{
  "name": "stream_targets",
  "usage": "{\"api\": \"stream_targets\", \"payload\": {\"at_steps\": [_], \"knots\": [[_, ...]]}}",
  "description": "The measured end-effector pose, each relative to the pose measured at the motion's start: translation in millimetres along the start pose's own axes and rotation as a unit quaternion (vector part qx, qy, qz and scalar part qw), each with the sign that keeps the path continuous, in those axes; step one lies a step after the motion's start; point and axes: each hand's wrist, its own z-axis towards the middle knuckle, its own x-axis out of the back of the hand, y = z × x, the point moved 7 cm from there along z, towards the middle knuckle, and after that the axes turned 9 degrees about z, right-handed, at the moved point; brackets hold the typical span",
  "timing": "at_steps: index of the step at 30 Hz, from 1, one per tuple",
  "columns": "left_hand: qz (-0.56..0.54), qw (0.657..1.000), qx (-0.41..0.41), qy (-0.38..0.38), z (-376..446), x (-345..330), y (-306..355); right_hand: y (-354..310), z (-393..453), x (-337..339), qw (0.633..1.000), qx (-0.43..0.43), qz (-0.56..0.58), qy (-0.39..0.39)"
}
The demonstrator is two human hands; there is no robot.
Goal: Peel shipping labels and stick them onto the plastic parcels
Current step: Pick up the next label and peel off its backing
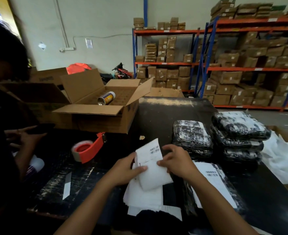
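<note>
Fingers (140,168) pinching barcoded shipping label (149,152)

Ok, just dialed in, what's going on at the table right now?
A person is working on shipping labels at a dark table. Both hands hold a label sheet: the left hand grips its lower left edge and the right hand pinches its right side, apparently peeling it. More sheets lie underneath. A labelled black parcel lies by the right forearm, with stacks of parcels behind it. A red tape dispenser sits to the left, where a second person stands.
</note>
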Motion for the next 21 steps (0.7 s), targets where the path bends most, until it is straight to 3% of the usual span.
{"api": "stream_targets", "payload": {"at_steps": [3,6,8,11,15,21], "knots": [[-0.13,0.989,0.025,0.071,11.8,28.1,15.7,-17.9,-5.6,20.1,0.995,0.061,0.075,0.001],[-0.343,0.932,0.05,0.104,20.9,45.3,32.8,-28.0,-12.5,38.6,0.989,0.085,0.122,-0.019],[-0.395,0.912,0.03,0.106,22.8,55.5,52.7,-33.3,-17.8,49.2,0.985,0.086,0.14,-0.045],[-0.362,0.927,-0.021,0.097,23.0,66.2,88.0,-45.8,-26.8,70.1,0.984,0.099,0.129,-0.066],[-0.258,0.958,-0.098,0.081,24.0,80.4,135.1,-74.4,-31.0,123.9,0.979,0.139,0.149,0.0],[-0.21,0.964,-0.153,0.062,34.6,85.0,179.2,-97.2,-35.4,163.4,0.98,0.186,0.075,0.008]]}}
